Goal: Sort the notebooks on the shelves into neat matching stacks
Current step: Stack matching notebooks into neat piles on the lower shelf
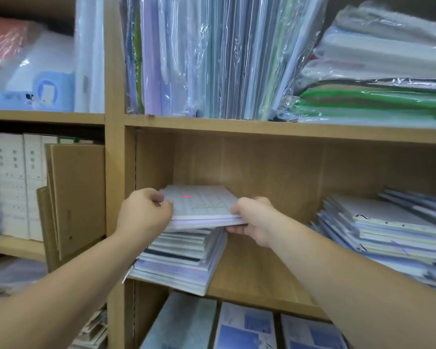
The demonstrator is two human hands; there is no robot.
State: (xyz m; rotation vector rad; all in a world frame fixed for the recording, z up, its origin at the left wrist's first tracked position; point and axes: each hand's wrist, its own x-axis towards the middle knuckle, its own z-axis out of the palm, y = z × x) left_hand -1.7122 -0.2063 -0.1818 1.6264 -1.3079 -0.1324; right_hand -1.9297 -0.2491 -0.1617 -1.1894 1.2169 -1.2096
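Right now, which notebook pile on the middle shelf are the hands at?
The left pile: the left hand and right hand grip a few notebooks right above it. The messier right pile lies untouched.

Middle shelf (pixel 257 280): two notebook stacks, left stack (pixel 179 258) and right stack (pixel 388 238). One thin bundle (pixel 202 205) gripped in my two hands, left hand (pixel 144 212), right hand (pixel 254 220). Beneath it: three blue-covered packs (pixel 244 328). White binders (pixel 10 185) at far left: at least two. Cardboard sheets (pixel 78 197): count unclear.

shelf (pixel 275 278): matt wood | notebooks (pixel 199 205): matt paper | folders (pixel 212 59): glossy plastic wrap
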